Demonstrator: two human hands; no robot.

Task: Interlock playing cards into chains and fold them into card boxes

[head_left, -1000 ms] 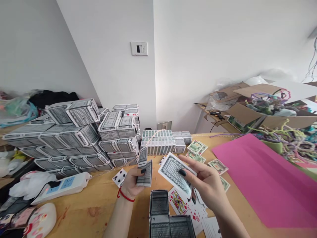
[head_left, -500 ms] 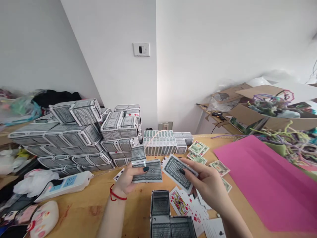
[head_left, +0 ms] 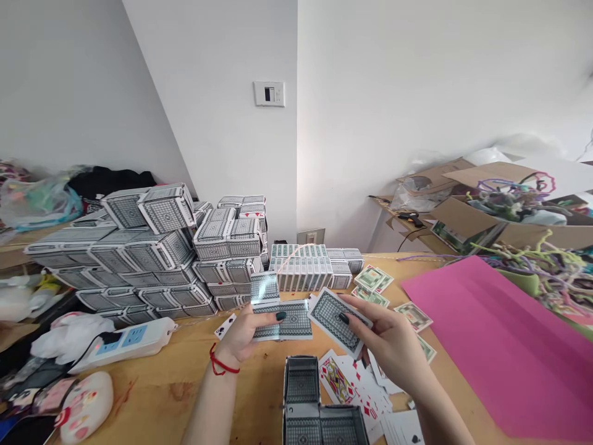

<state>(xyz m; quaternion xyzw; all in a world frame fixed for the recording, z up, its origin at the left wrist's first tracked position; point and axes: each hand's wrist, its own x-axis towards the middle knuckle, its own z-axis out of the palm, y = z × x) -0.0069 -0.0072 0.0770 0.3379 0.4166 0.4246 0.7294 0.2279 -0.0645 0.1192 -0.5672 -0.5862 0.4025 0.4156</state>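
My left hand (head_left: 248, 330) is closed on a piece made of playing cards (head_left: 295, 320), backs up, with one part standing up at its far left. A shiny band crosses that piece. Between thumb and fingers, my right hand (head_left: 386, 337) holds a single playing card (head_left: 337, 321), its patterned back towards me. The card's left corner is close to the right end of the left hand's piece; whether they touch I cannot tell. Below both hands stands an L-shaped open box of cards (head_left: 302, 383). Loose face-up cards (head_left: 352, 383) lie under my right hand.
Stacked card boxes (head_left: 157, 253) rise at the left, beside a power strip (head_left: 130, 339). Behind my hands is a row of green-patterned card blocks (head_left: 301, 266). Green cards (head_left: 414, 316) and a pink sheet (head_left: 500, 346) lie right, near a cardboard box (head_left: 523, 235) of yarn.
My left hand has turned its card piece slightly, and a bright reflection now shows on the upright part. My right hand keeps its card at nearly the same tilt. The view has shifted slightly.
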